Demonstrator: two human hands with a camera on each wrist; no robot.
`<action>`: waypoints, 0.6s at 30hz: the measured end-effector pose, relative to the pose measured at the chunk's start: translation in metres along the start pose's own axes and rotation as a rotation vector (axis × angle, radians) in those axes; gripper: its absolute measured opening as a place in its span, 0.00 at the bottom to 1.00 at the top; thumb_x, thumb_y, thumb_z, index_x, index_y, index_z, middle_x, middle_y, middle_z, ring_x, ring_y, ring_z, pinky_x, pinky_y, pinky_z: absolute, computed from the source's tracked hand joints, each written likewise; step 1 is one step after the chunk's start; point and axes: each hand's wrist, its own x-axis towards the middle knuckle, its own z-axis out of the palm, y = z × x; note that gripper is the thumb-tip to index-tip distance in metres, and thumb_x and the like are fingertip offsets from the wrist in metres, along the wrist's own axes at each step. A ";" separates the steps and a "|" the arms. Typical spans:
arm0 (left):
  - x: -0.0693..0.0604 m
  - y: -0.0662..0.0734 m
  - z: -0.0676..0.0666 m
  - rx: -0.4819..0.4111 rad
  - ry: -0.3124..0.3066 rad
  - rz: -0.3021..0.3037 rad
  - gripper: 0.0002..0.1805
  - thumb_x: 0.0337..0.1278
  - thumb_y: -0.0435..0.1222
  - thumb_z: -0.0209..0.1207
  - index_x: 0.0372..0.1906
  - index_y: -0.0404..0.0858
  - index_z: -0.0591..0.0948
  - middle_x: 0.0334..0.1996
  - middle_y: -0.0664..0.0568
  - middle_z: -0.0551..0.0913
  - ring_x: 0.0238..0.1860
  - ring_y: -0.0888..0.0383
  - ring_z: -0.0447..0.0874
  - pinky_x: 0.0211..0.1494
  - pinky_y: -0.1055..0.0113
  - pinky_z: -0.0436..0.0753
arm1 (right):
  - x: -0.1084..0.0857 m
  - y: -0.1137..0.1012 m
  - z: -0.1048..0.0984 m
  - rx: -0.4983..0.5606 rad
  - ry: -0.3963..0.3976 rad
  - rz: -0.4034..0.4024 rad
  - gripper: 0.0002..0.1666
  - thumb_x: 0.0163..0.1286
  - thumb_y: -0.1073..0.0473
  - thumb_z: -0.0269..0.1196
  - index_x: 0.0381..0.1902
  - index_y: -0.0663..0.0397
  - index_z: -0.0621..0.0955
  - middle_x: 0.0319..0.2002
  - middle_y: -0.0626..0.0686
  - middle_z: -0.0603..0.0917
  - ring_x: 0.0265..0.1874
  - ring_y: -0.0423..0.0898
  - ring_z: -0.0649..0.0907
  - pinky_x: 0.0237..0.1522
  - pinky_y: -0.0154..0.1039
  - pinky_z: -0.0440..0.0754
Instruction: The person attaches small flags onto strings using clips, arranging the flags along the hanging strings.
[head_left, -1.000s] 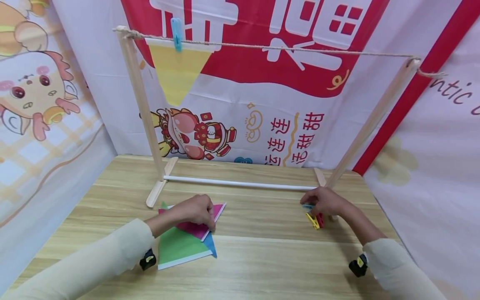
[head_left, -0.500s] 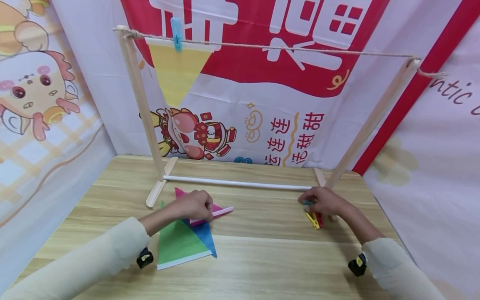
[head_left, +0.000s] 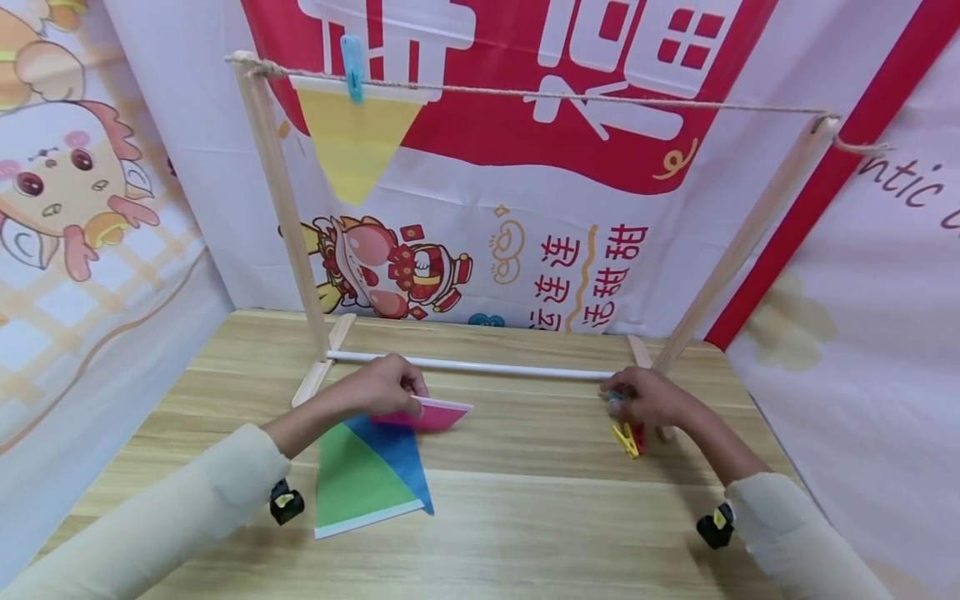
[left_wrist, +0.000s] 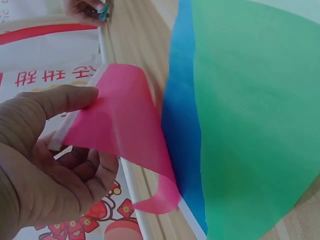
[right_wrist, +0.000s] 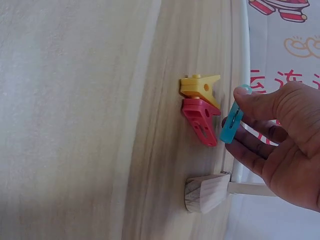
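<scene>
My left hand (head_left: 386,387) pinches a pink pennant (left_wrist: 117,112) by its white-edged top between thumb and fingers, lifted above the table with its tip curling under. Below it a green pennant (head_left: 352,483) lies partly over a blue pennant (head_left: 397,458). At the right, my right hand (head_left: 648,397) holds a light-blue clothespin (right_wrist: 232,120) between thumb and fingers. Close by on the table lie a yellow clothespin (right_wrist: 200,86) and a red clothespin (right_wrist: 201,120), side by side and touching.
A wooden frame with a left post (head_left: 281,200) and right post (head_left: 742,242) carries a twine line (head_left: 525,93). A blue clothespin (head_left: 352,67) holds a yellow pennant (head_left: 360,137) on it. A white rod (head_left: 480,366) joins the posts low down, above the wooden table (head_left: 540,533).
My left hand has raised the pink pennant off the green and blue ones and turned its white edge upward. My right hand has lifted the light-blue clothespin slightly, staying by the other clothespins.
</scene>
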 end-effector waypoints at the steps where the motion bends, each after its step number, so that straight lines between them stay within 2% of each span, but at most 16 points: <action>1: 0.000 0.000 -0.002 -0.007 0.011 0.002 0.04 0.57 0.31 0.77 0.37 0.39 0.93 0.35 0.51 0.90 0.40 0.54 0.81 0.45 0.64 0.80 | -0.001 0.000 -0.001 0.009 0.007 -0.006 0.21 0.76 0.66 0.72 0.64 0.66 0.88 0.54 0.63 0.92 0.51 0.55 0.88 0.63 0.65 0.89; 5: 0.000 -0.002 -0.006 -0.014 0.053 0.000 0.03 0.58 0.32 0.77 0.37 0.40 0.94 0.36 0.51 0.92 0.43 0.54 0.82 0.46 0.65 0.81 | -0.003 0.000 -0.006 0.029 0.044 -0.042 0.19 0.76 0.68 0.71 0.62 0.68 0.88 0.52 0.64 0.92 0.53 0.60 0.91 0.60 0.63 0.92; 9: 0.000 -0.002 -0.009 -0.036 0.091 -0.028 0.03 0.61 0.35 0.77 0.37 0.41 0.93 0.38 0.50 0.92 0.45 0.53 0.83 0.45 0.64 0.81 | -0.004 0.000 -0.011 0.053 0.061 -0.041 0.18 0.77 0.67 0.71 0.61 0.67 0.88 0.51 0.63 0.93 0.50 0.56 0.91 0.56 0.54 0.92; 13: 0.001 -0.002 -0.011 -0.042 0.131 -0.023 0.05 0.61 0.36 0.76 0.35 0.41 0.89 0.35 0.50 0.88 0.41 0.53 0.81 0.42 0.64 0.80 | -0.002 -0.001 -0.013 0.095 0.060 -0.007 0.19 0.79 0.65 0.71 0.64 0.66 0.88 0.53 0.65 0.92 0.51 0.53 0.89 0.54 0.45 0.90; 18: 0.001 -0.002 -0.013 -0.054 0.168 -0.023 0.08 0.64 0.36 0.74 0.38 0.39 0.85 0.35 0.49 0.85 0.38 0.54 0.80 0.38 0.65 0.80 | -0.002 -0.004 -0.014 0.142 0.077 0.005 0.21 0.82 0.62 0.69 0.67 0.68 0.86 0.57 0.66 0.92 0.53 0.55 0.90 0.54 0.39 0.90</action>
